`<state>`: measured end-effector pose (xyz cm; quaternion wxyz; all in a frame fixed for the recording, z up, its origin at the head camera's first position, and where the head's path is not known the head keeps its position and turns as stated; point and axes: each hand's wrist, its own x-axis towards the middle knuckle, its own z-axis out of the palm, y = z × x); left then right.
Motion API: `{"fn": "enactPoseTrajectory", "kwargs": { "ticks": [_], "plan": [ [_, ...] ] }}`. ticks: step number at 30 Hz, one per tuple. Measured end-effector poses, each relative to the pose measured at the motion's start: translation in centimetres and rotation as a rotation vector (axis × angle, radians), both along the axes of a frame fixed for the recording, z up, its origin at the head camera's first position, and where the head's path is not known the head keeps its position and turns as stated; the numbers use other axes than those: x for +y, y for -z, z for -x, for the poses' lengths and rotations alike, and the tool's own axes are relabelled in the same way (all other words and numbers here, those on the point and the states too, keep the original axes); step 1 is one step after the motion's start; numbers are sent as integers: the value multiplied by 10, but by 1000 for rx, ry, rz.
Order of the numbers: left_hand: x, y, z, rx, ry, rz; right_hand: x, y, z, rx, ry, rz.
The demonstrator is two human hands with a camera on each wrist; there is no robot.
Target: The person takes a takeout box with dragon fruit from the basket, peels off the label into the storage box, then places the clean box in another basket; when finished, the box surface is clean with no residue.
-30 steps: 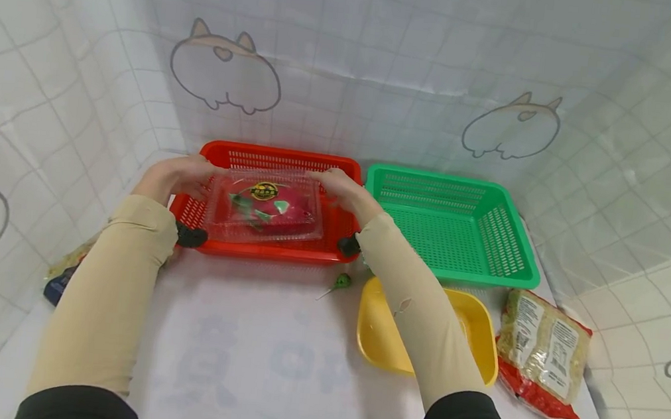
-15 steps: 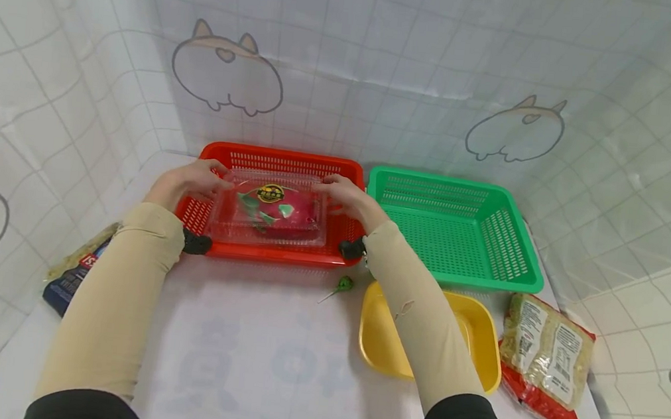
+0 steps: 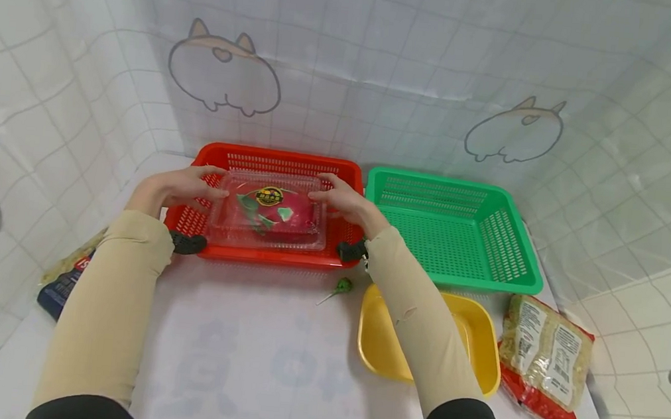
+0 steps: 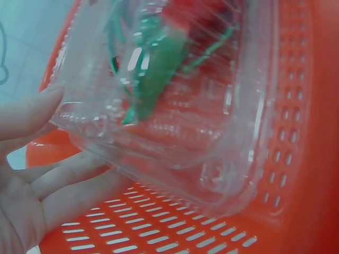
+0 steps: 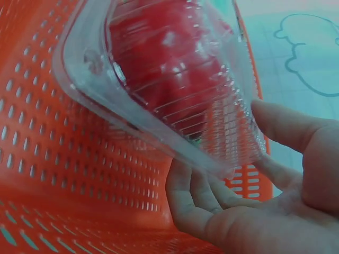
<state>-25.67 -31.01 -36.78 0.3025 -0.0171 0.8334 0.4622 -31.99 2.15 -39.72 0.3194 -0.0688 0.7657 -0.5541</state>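
A clear plastic clamshell box (image 3: pixel 267 235) with a black and yellow label sits inside the red basket (image 3: pixel 274 257). Through its lid show a red, rounded thing (image 5: pixel 164 58) and green pieces (image 4: pixel 161 66). My left hand (image 3: pixel 184 188) holds the box's left end, thumb (image 4: pixel 34 111) at the edge and fingers under the rim. At the right end my right hand (image 3: pixel 345 202) grips likewise, its thumb (image 5: pixel 280 124) against the side wall and the fingers reaching below the lip. Whether the box touches the basket floor is hidden.
A green basket (image 3: pixel 452 279) stands right of the red one. The yellow tray (image 3: pixel 367 345) is partly under my right sleeve. A small green item with a pale stem (image 3: pixel 342 286) lies in front. Packaged bags lie at the right (image 3: pixel 547 354) and left (image 3: pixel 62 282).
The box has come slightly down and toward me within the red basket over the second. My left wrist has shifted a little left lately; the baskets have stayed put.
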Motion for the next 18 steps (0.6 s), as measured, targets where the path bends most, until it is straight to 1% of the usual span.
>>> {"fn": "enactPoseTrajectory", "kwargs": {
  "ticks": [4, 8, 11, 18],
  "plan": [
    [-2, 3, 1, 9, 9, -38, 1, 2, -1, 23, -30, 5],
    [-4, 4, -1, -10, 29, -73, 0, 2, -2, 33, -47, -3],
    [-3, 4, -2, -31, 34, -78, -1, 1, -3, 30, -48, -15],
    [1, 6, -1, -43, 47, -85, -1, 1, -4, 29, -46, -43]
  ]
}}
